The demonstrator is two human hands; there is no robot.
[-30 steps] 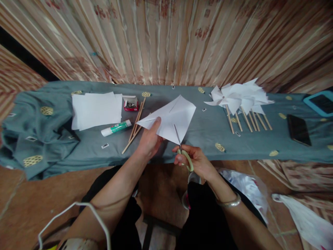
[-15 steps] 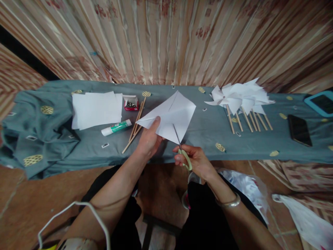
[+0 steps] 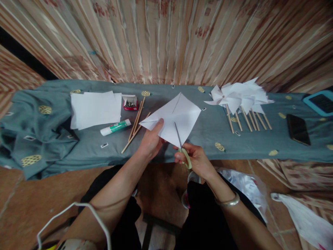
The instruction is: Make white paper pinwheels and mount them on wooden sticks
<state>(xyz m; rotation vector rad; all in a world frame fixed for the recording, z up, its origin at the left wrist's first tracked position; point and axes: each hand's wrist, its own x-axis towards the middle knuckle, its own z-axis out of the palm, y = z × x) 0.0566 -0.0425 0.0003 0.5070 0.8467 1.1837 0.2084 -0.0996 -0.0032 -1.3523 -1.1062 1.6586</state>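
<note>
A square sheet of white paper [image 3: 170,118] is pinched in my left hand [image 3: 151,140], the thumb on top and the other fingers beneath. Slits run in from its far corner and its left corner. My right hand [image 3: 194,159] grips scissors [image 3: 186,158] with pale green handles. One blade lies over the sheet at the near corner, pointing toward the middle; the other blade is hidden under the paper. Wooden sticks [image 3: 136,119] lie just left of the sheet, beside a glue stick [image 3: 116,127] and a small red box of metal pins [image 3: 130,103].
A stack of white paper [image 3: 95,109] lies on the left of the cloth-covered table [image 3: 166,158]. To the right are several paper pinwheels [image 3: 240,99] on sticks, a black phone [image 3: 298,129] and a blue-framed device [image 3: 321,102]. A pleated curtain [image 3: 166,41] hangs behind.
The paper has shifted slightly to the right with my left hand, and its near corner sits deeper between the scissor blades. My right hand has barely moved.
</note>
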